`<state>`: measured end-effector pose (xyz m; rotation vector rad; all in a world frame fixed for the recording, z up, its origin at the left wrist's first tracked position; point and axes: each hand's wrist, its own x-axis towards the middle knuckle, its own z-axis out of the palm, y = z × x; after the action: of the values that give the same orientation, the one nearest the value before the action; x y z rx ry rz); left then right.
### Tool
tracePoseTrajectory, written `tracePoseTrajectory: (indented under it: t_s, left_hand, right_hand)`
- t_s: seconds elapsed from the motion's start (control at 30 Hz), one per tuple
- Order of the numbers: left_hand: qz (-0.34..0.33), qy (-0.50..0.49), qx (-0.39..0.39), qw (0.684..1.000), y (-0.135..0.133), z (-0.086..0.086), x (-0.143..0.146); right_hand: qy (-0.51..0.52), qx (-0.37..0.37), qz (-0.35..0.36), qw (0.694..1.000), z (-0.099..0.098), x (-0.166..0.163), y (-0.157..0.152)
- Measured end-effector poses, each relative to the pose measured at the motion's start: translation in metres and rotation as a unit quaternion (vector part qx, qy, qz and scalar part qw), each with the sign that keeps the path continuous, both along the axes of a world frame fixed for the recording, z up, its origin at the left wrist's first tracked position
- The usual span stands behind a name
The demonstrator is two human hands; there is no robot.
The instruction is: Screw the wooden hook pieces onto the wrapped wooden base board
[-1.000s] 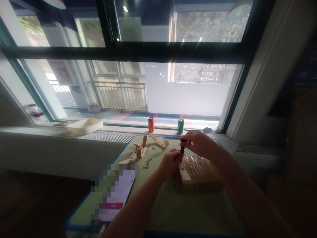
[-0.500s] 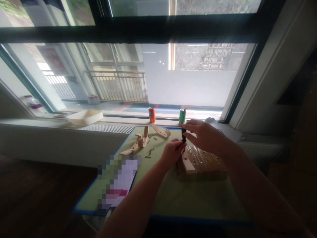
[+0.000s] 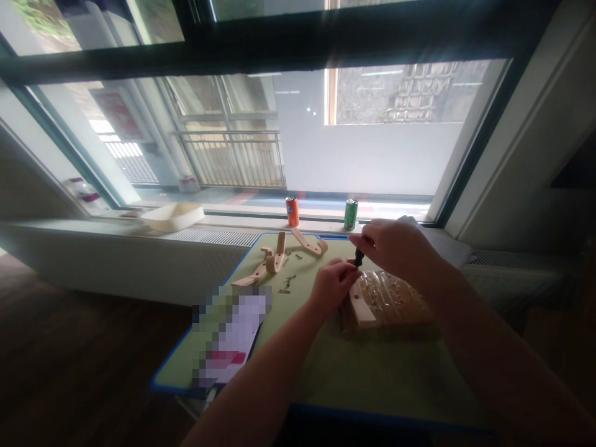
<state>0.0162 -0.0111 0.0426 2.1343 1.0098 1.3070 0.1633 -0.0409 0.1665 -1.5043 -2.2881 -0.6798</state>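
Observation:
My right hand [image 3: 391,242] is closed around the top of a screwdriver [image 3: 359,256] with a black handle, held nearly upright. My left hand [image 3: 333,282] pinches low on the screwdriver, by its shaft; the tip is hidden behind the fingers. Under both hands, a pale wooden hook [image 3: 363,307] with a dark hole lies along the left edge of a brown block [image 3: 405,301]. Clear film covers the block, and its top is marked with many small holes. More wooden hooks [image 3: 278,254] rest at the table's far left, beside several loose screws [image 3: 287,284].
The green table [image 3: 321,372] has a blue edge and stands against a windowsill. On the sill are an orange can [image 3: 292,212], a green can [image 3: 351,215] and a cream tray [image 3: 174,217]. A pixelated sheet [image 3: 237,335] lies at the table's left.
My right hand's fingers have closed from a looser, spread pose onto the screwdriver's top. The view has shifted slightly, so everything sits further right. My left hand keeps its place at the hook.

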Motion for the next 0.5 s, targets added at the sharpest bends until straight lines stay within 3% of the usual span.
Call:
tracePoseTrajectory:
  t_s: [0.13,0.3,0.5]
  left_hand:
    - [-0.03,-0.004,0.002,1.0,0.0007,-0.0008,0.0]
    - [-0.019,0.008,0.009,1.0,0.0015,-0.0032,0.002]
    - [0.026,0.012,0.015,0.999,0.0001,-0.0015,0.0003]
  right_hand:
    - [0.021,0.011,0.016,1.0,-0.0015,0.0012,0.0013]
    - [0.032,-0.04,0.102,0.993,0.0005,0.0062,0.0005]
    - [0.007,-0.033,0.042,0.999,0.0017,0.0064,0.004]
